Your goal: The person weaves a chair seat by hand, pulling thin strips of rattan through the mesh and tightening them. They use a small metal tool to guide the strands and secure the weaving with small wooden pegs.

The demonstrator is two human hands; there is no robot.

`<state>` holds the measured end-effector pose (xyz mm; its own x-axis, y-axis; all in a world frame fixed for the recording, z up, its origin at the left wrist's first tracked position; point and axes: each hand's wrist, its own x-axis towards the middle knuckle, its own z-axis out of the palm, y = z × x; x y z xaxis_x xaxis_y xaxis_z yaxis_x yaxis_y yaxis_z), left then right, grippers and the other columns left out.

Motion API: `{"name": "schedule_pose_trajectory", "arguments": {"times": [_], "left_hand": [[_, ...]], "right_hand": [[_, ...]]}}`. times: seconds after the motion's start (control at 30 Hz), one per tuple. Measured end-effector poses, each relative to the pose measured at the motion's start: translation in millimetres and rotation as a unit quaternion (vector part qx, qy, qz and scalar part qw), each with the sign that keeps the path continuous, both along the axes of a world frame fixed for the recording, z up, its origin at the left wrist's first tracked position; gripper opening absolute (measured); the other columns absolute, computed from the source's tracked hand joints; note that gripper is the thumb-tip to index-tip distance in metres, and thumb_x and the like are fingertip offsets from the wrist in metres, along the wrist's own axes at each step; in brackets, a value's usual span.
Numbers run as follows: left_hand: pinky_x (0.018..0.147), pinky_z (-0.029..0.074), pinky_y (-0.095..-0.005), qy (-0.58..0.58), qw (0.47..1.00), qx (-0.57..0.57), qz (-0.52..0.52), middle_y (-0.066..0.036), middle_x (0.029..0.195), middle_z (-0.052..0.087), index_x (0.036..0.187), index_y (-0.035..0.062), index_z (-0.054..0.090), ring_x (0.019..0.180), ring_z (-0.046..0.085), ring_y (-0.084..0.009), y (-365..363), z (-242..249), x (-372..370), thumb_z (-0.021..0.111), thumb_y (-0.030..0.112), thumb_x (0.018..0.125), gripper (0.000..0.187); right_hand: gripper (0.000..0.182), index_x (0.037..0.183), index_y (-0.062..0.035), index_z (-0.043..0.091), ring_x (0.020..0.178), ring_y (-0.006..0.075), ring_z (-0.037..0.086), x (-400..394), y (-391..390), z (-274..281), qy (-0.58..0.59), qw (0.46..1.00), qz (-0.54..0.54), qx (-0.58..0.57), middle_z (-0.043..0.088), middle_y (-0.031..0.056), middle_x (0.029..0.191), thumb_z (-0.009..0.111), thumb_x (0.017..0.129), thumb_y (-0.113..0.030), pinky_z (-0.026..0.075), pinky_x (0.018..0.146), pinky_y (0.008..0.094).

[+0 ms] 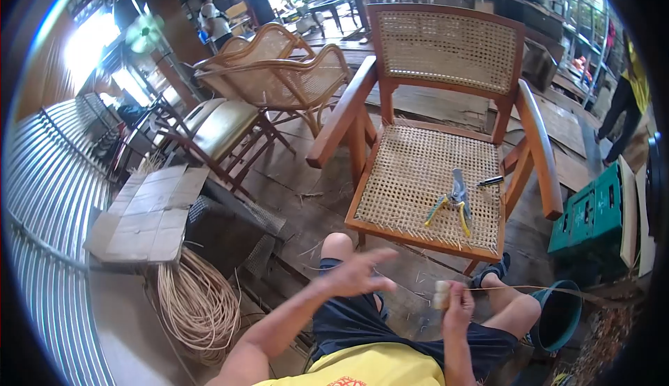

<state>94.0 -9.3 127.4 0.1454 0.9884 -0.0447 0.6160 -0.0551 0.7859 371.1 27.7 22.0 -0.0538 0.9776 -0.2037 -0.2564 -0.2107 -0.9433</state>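
Note:
My left hand is raised over my lap with its fingers apart and nothing in it. My right hand is closed around a small pale bundle that looks like wound cane strip. From this hand a thin cane strand runs right, over my leg and past the rim of a dark green bucket. Before me stands a wooden armchair with a woven cane seat. Pruning shears with yellow handles lie on the seat beside a short black-handled tool.
A coil of rattan lies at left beneath flattened cardboard. Behind are a cushioned chair and a rattan chair. A green crate is at right. Other people stand farther off.

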Motion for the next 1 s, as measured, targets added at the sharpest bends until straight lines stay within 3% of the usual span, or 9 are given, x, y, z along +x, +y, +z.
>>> {"name": "schedule_pose_trajectory", "arguments": {"times": [0.13,0.2,0.23,0.43,0.57,0.7,0.8,0.93,1.0], "left_hand": [[0.082,0.052,-0.0351,-0.169,0.977,-0.082,-0.103,-0.012,0.104,0.071,0.129,-0.0007,0.056,0.093,0.066,-0.022,9.5,-17.7,48.8,0.069,0.052,0.09,0.067],[0.066,0.049,-0.03,-0.138,0.944,-0.287,-0.086,-0.005,0.095,0.068,0.12,0.0009,0.061,0.072,0.057,-0.0132,15.0,-30.2,51.2,0.068,0.047,0.093,0.054],[0.057,0.042,-0.0265,-0.166,0.967,-0.18,-0.062,0.0,0.088,0.065,0.112,0.002,0.063,0.063,0.047,-0.0086,7.6,-38.2,55.7,0.067,0.044,0.095,0.046],[0.061,0.042,-0.0262,-0.256,0.963,0.079,-0.001,0.0,0.084,0.064,0.119,0.004,0.065,0.067,0.047,-0.0085,24.6,-21.8,93.2,0.071,0.039,0.093,0.044],[0.067,0.046,-0.0311,-0.255,0.945,-0.16,-0.127,-0.007,0.1,0.066,0.128,0.0061,0.059,0.078,0.054,-0.014,35.9,-23.7,104.1,0.074,0.035,0.09,0.05],[0.066,0.045,-0.0308,-0.166,0.975,0.133,-0.063,-0.009,0.11,0.062,0.127,0.0061,0.059,0.081,0.054,-0.0117,50.1,-11.3,110.9,0.072,0.039,0.093,0.049],[0.069,0.046,-0.0315,-0.323,0.919,-0.091,-0.209,-0.011,0.114,0.063,0.122,0.0051,0.061,0.088,0.056,-0.012,61.2,-25.5,107.3,0.07,0.039,0.094,0.045],[0.065,0.047,-0.0348,-0.154,0.946,-0.23,-0.168,-0.012,0.084,0.069,0.107,0.0022,0.068,0.072,0.055,-0.0152,56.4,-20.4,95.0,0.065,0.039,0.097,0.038],[0.062,0.045,-0.0349,-0.117,0.975,-0.137,-0.128,-0.013,0.073,0.064,0.1,0.0006,0.068,0.063,0.051,-0.0191,36.6,-4.0,92.3,0.063,0.033,0.099,0.033]], "right_hand": [[0.031,0.098,-0.0051,0.07,0.081,0.0064,0.057,-19.6,-5.7,40.2,0.023,0.997,0.051,0.046,0.067,-0.0013,0.089,0.054,0.105,-0.031,0.047,0.071,0.0236],[0.031,0.097,-0.0046,0.069,0.08,0.0063,0.057,-12.1,3.3,55.9,-0.031,0.998,0.029,0.045,0.067,-0.0009,0.089,0.053,0.105,-0.03,0.047,0.071,0.0237],[0.03,0.097,-0.0052,0.069,0.078,0.0065,0.057,-5.6,10.4,56.1,-0.038,0.998,0.004,0.043,0.066,-0.0007,0.088,0.053,0.105,-0.03,0.048,0.07,0.0233],[0.027,0.097,-0.006,0.068,0.075,0.0075,0.059,13.6,19.7,61.9,0.11,0.994,0.007,0.004,0.066,0.0002,0.086,0.056,0.103,-0.03,0.049,0.066,0.0231],[0.027,0.096,-0.0067,0.067,0.075,0.0085,0.061,32.7,16.6,84.0,0.125,0.991,-0.048,0.017,0.067,0.0009,0.087,0.057,0.103,-0.03,0.05,0.064,0.0235],[0.027,0.092,-0.0065,0.067,0.074,0.0088,0.061,52.2,14.3,64.5,0.151,0.986,-0.015,-0.068,0.067,0.0012,0.087,0.057,0.102,-0.029,0.049,0.064,0.0235],[0.027,0.092,-0.0055,0.066,0.076,0.0097,0.06,42.0,4.1,58.1,0.189,0.981,0.019,-0.033,0.067,0.0021,0.087,0.058,0.102,-0.029,0.049,0.067,0.024],[0.027,0.094,-0.0044,0.067,0.079,0.0092,0.06,46.0,9.9,58.0,0.136,0.991,0.013,0.002,0.067,0.0021,0.089,0.058,0.102,-0.029,0.049,0.07,0.0246],[0.025,0.097,-0.0046,0.067,0.08,0.0087,0.06,51.1,15.4,44.8,0.102,0.995,-0.008,0.004,0.067,0.0017,0.09,0.059,0.102,-0.028,0.049,0.071,0.0243]]}}
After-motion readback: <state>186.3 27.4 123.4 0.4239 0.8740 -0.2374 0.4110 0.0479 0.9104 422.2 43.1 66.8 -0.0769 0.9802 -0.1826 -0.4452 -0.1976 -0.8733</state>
